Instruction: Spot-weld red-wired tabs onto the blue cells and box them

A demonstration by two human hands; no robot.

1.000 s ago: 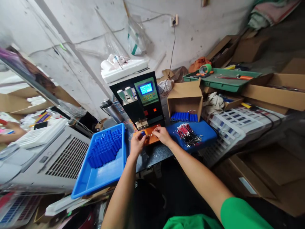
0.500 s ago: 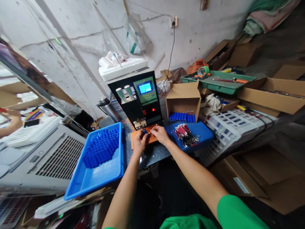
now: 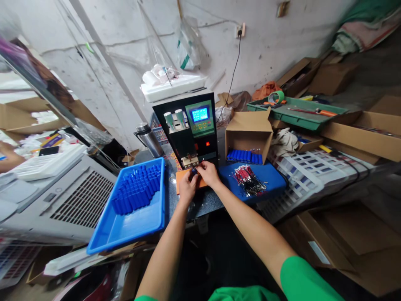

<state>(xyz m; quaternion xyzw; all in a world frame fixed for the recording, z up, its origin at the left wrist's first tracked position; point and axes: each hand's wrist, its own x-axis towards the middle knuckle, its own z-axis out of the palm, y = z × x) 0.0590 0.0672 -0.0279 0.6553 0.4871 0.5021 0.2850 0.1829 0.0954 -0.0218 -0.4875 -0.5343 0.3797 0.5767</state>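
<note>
My left hand (image 3: 188,185) is closed around a blue cylindrical battery cell (image 3: 194,171), mostly covered by the fingers. With its fingertips pinched at the top of that cell, my right hand (image 3: 209,173) grips a thin wire lead with a small white plug (image 3: 203,159). Both hands are over an orange board (image 3: 180,179), just below the electrodes (image 3: 189,161) of a black spot welder (image 3: 205,152) with a lit screen. The exact contact between wire, cell and electrodes is hidden by my fingers.
A blue tray (image 3: 125,234) at left holds rows of blue cells (image 3: 136,190). At right, red and black wire leads (image 3: 249,179) lie on a blue surface (image 3: 275,177); behind them an open carton (image 3: 265,136) holds wired cells. A steel flask (image 3: 152,141) stands behind. Another person's hand (image 3: 11,158) shows far left.
Both hands have come closer together and nearer the electrodes, bringing the wire lead to the cell. The whole view has shifted slightly.
</note>
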